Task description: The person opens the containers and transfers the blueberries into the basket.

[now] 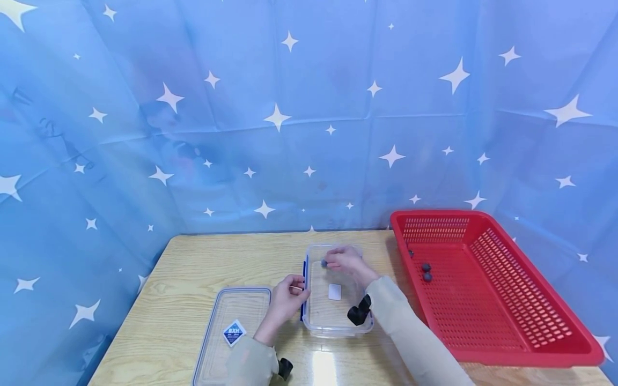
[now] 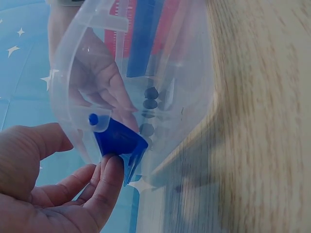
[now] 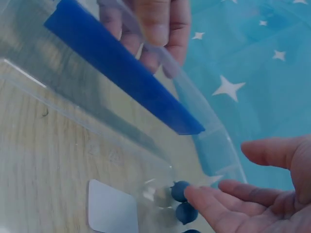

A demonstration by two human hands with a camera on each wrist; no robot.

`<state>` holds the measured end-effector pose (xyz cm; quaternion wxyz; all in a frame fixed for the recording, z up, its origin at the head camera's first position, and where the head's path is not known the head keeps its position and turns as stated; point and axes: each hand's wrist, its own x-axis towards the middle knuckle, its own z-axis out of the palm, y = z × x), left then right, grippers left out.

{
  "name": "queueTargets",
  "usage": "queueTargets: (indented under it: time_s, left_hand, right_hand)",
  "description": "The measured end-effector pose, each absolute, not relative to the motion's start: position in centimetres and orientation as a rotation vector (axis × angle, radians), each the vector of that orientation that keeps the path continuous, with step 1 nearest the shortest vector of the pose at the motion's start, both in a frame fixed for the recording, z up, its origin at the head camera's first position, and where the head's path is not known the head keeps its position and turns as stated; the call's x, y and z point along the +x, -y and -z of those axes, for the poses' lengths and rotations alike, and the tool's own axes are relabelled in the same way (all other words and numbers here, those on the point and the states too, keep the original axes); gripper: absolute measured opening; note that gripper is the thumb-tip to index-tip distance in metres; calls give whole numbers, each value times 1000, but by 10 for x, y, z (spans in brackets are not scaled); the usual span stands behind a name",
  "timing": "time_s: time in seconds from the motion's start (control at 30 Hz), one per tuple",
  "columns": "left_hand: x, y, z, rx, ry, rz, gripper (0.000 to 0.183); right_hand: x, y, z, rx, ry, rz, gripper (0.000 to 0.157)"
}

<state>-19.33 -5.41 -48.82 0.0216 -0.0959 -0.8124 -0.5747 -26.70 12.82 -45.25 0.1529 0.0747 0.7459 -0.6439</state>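
Note:
A clear plastic food container [image 1: 338, 329] with blue side latches stands on the table. My left hand [image 1: 286, 297] holds its left wall, thumb over the rim and fingertips by a blue latch [image 2: 119, 138]. Inside the container, my right hand [image 1: 348, 261] reaches to the far left corner. Its fingers are fairly straight, with the thumb apart; one fingertip touches a blueberry [image 3: 180, 191] on the container floor. Another blueberry [image 3: 186, 213] sits beside that one. Through the wall, the left wrist view shows several blueberries in a row, including a dark blueberry [image 2: 151, 92].
A clear lid [image 1: 212, 316] with a blue-edged seal and a label lies left of the container. To the right stands a large red basket [image 1: 492, 321] with a few blueberries [image 1: 426, 267] near its left side. A white square [image 1: 335, 291] shows at the container's bottom.

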Motion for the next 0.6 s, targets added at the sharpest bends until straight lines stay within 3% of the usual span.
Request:
queueTargets:
  time_s: [0.6]
  left_hand:
    - [-194, 56, 489, -313, 2502, 1789, 25]
  right_hand:
    - [-273, -110, 463, 164, -2264, 1616, 39]
